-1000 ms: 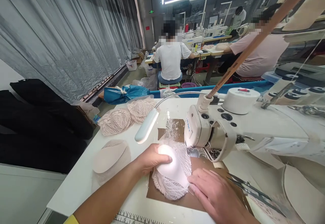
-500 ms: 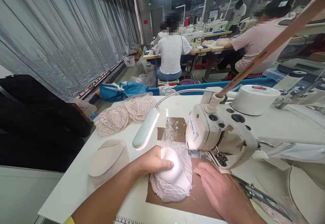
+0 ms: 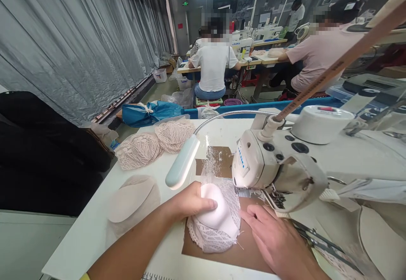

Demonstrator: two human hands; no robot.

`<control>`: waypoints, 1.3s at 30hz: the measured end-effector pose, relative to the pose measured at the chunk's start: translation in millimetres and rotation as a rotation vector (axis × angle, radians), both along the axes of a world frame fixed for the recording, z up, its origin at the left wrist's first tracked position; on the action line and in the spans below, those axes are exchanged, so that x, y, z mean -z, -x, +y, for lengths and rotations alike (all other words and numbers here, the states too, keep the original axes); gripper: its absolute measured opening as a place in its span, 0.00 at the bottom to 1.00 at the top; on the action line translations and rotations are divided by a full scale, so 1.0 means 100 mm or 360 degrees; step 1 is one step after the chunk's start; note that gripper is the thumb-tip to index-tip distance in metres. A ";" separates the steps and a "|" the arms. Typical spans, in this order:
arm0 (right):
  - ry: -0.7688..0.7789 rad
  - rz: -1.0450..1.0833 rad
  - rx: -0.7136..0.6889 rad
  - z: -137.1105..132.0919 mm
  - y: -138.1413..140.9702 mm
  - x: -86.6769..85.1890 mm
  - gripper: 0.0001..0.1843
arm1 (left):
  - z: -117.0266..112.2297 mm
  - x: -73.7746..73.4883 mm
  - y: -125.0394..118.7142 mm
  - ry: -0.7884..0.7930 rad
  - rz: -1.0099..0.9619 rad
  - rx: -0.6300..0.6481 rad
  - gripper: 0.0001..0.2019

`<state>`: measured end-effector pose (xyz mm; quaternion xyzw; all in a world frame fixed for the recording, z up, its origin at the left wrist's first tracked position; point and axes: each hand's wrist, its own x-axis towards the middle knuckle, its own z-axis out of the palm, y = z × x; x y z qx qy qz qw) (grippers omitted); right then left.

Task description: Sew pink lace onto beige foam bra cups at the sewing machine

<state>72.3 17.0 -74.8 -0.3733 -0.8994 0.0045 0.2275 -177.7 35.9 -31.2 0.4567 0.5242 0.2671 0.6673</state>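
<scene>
A pale pink moulded bra cup (image 3: 213, 208) with white lace (image 3: 203, 240) around it lies on a brown plate under the sewing machine's head. My left hand (image 3: 195, 201) grips the cup's left side, thumb pressed on its outer face and the other fingers out of sight. Beside the lace's right edge, my right hand (image 3: 269, 233) rests low over the brown plate (image 3: 247, 250). Its fingers are stretched forward, and one fingertip meets the lace edge. The sewing machine (image 3: 253, 161) stands just beyond the right hand; its needle area is mostly hidden.
Beige lace cups (image 3: 142, 151) lie at the back left, with sheer cup pieces (image 3: 133, 199) nearer. A lit lamp (image 3: 182, 161) hangs over the table. Scissors (image 3: 326, 244) lie beside my right wrist. A thread cone (image 3: 322, 123) tops the machine. Other people sit ahead at machines.
My right hand has shifted slightly left, bringing a fingertip to the lace edge. The left hand and the cup stay in place. The view has tilted a little.
</scene>
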 end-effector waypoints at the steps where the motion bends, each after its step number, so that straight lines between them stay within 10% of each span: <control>1: -0.0018 -0.0006 -0.0011 0.01 0.01 -0.03 0.21 | 0.01 0.00 0.00 -0.0004 0.0015 -0.0005 0.09; 17: -0.0282 -0.0192 0.0357 0.09 0.04 0.01 0.22 | 0.04 0.11 0.00 -0.0217 0.0069 -0.0157 0.21; 39: -0.0018 -0.0035 -0.0053 0.09 0.07 -0.16 0.25 | 0.10 0.20 0.08 -0.0497 0.0052 -0.0257 0.27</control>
